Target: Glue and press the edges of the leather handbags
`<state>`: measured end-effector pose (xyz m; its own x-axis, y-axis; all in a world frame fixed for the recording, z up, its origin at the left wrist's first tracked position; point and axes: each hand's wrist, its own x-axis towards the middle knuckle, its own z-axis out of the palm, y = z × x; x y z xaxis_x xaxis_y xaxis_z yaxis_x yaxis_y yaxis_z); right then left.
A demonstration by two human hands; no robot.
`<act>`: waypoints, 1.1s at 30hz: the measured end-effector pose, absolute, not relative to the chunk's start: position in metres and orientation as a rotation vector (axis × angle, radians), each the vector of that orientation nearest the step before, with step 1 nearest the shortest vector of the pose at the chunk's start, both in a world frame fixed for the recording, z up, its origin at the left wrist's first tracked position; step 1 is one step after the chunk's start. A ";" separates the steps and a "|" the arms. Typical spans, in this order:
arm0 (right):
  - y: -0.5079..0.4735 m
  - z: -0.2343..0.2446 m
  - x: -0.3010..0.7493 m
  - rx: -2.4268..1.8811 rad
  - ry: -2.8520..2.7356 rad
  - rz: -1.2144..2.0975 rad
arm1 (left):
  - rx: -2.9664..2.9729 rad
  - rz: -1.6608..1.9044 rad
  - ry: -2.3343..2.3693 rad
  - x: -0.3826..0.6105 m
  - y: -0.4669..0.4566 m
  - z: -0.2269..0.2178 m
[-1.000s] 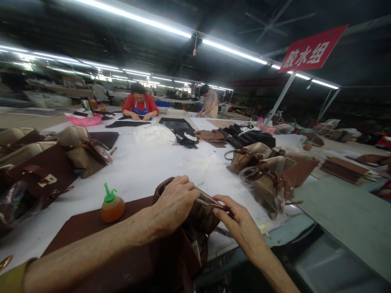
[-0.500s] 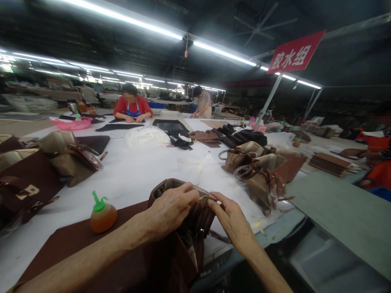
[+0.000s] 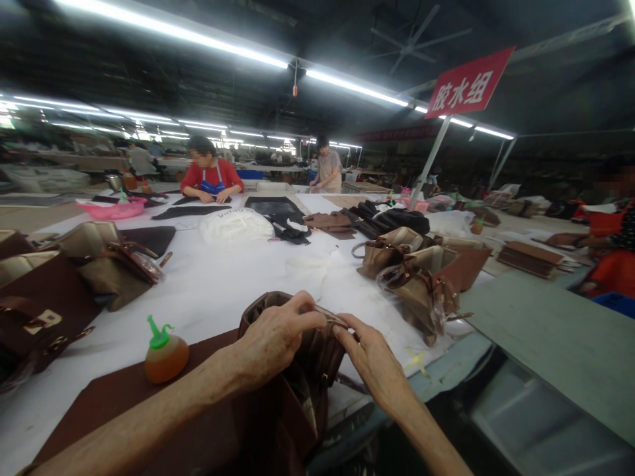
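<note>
1. From my head camera, the only view, the bag (image 3: 325, 357) is right in front of me, at the near side of the white table (image 3: 218, 291), with its mouth open. My arms cover its lower part, so I cannot tell how its base rests.
2. My right hand (image 3: 374, 360) pinches the far right part of the rim (image 3: 328, 315), thumb on the near side and fingers behind. I judge this the steadying grip: firm enough to hold the edge layers level, light enough not to crease them.
3. My left hand (image 3: 278, 334) bends over the mouth, fingertips at the rim just beside the right hand's pinch. Whether they grasp the edge or only touch it, I cannot tell.
4. To work well, I would go along the rim in short stretches, 2 hands close together, lining up the layers before pressing.
5. The bottle (image 3: 166, 360) with the green spout (image 3: 157, 336) stands on a brown panel (image 3: 94, 403), near my left forearm. A low elbow could tip it, so I would lift that arm clear before reaching across.
6. Other bags (image 3: 419, 304) sit well apart on my right, leaving my wrist room to turn.
</note>
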<state>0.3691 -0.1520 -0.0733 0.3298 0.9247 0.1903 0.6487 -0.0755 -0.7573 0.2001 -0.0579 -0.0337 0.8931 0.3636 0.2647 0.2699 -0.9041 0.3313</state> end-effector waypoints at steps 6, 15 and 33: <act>-0.155 -0.073 0.368 -1.839 -1.388 0.443 | 2.784 0.484 0.513 0.204 -0.056 -0.036; -0.159 -0.069 0.362 -1.855 -1.373 0.441 | 2.782 0.464 0.542 0.199 -0.056 -0.035; -0.151 -0.053 0.354 -1.702 -1.606 0.312 | 2.833 0.276 0.722 0.204 -0.050 -0.038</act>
<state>0.3541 -0.1508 -0.0533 0.1790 0.9318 0.3159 0.7458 0.0809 -0.6613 0.2043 -0.0495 -0.0376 0.8630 0.4885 0.1293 0.4502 -0.8595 0.2423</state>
